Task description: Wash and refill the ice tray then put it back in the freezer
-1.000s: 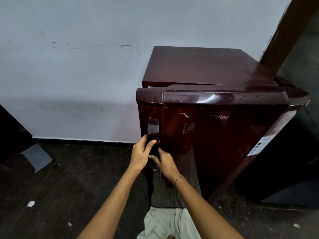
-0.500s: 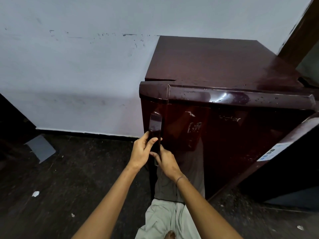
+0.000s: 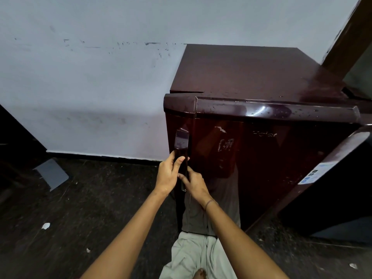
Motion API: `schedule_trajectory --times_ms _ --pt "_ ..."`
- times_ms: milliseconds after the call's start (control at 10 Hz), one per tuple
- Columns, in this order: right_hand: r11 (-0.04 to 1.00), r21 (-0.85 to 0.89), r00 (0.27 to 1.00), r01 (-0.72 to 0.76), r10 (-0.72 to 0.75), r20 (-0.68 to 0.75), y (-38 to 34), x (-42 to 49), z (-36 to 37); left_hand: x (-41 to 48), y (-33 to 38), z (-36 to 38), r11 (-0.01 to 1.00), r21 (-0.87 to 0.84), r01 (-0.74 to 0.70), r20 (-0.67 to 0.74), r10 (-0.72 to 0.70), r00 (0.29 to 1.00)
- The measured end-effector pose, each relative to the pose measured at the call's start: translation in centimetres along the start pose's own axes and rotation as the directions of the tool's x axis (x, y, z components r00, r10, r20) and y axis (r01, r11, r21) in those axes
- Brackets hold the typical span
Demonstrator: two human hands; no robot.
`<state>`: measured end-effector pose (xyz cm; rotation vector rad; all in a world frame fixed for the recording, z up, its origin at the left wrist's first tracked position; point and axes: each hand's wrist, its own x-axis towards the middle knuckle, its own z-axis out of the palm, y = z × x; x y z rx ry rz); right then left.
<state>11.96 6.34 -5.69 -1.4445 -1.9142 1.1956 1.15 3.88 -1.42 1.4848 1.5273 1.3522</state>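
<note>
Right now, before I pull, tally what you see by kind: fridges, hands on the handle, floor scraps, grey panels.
Fridge: 1
Hands on the handle: 2, left hand, right hand
Pale floor scraps: 3
Grey panel: 1
Total: 7

"Haier" on the fridge door [image 3: 271, 168]

A scuffed white wall [image 3: 90, 87] meets a dark speckled floor [image 3: 90, 208] along a black skirting strip [image 3: 100, 157].
</note>
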Motion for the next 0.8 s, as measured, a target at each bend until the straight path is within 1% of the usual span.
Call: schedule_trajectory --times_ms 100,200,300,400,500,600,700,800 --pt "0.995 0.058 0.996 -0.083 0.081 0.040 -1.0 -0.6 -0.2 -0.9 0.5 0.8 0.997 0.079 -0.005 -0.076 0.011 0.997" --pt "0.951 0.199 0.971 -0.235 0.220 0.097 -1.6 -0.6 0.1 -1.3 0.5 1.6 0.986 0.151 0.071 -0.158 -0.047 0.986" --pt "0.915 0.266 0.952 -0.304 0.288 0.100 -2.3 -1.0 -0.1 -2.0 0.9 1.6 0.981 0.174 0.082 -0.145 -0.057 0.988" --pt "0.907 0.300 0.955 -0.295 0.289 0.065 -3.2 -2.0 -0.5 -3.0 1.4 0.9 0.969 0.233 0.080 -0.168 -0.041 0.985" --pt "0.941 0.257 0.973 -0.220 0.231 -0.010 -3.6 -3.1 -0.8 -4.3 1.8 0.1 0.921 0.381 0.086 -0.211 -0.004 0.978" --pt "0.974 0.167 0.984 -0.153 0.165 -0.060 -4.3 -4.6 -1.0 -5.7 2.6 -0.8 0.832 0.541 0.122 -0.178 -0.029 0.984" --pt "0.993 0.040 0.990 -0.109 0.112 -0.082 -4.1 -6.0 -1.1 -7.5 2.8 -1.4 0.785 0.605 0.131 -0.153 -0.047 0.987" --pt "0.993 -0.073 0.990 -0.098 0.090 -0.107 -3.7 -7.6 -1.0 -9.1 2.7 -2.1 0.726 0.674 0.135 -0.082 -0.107 0.991"
